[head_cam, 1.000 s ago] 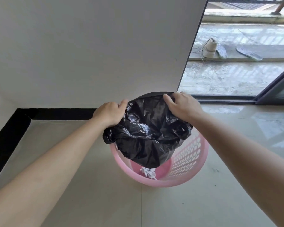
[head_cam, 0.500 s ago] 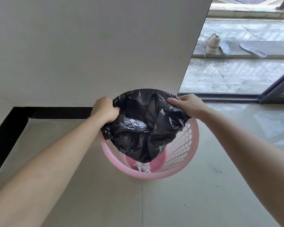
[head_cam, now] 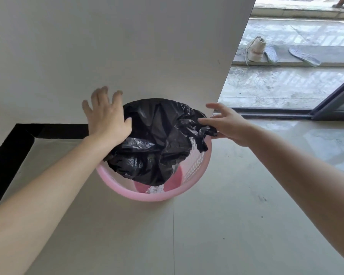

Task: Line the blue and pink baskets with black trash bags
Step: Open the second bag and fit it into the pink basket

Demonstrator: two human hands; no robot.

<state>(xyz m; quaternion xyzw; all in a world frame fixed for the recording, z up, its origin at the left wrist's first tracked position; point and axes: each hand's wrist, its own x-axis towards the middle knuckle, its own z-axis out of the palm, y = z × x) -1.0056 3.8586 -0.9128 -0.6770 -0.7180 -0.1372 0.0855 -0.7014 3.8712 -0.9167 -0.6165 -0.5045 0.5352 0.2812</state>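
a pink basket [head_cam: 127, 192] of perforated plastic stands on the pale tiled floor [head_cam: 226, 225], against the white wall. a glossy, crinkled black trash bag [head_cam: 153, 143] hangs into it, its mouth draped over the far rim and bunched unevenly. the left hand [head_cam: 107, 118], which was gripping the bag's edge a moment ago, has let go, grip now spread open above the far-left rim. the right hand [head_cam: 229, 126] still pinches the bag at the right rim. the near rim remains uncovered; crumpled white paper [head_cam: 155, 189] lies inside.
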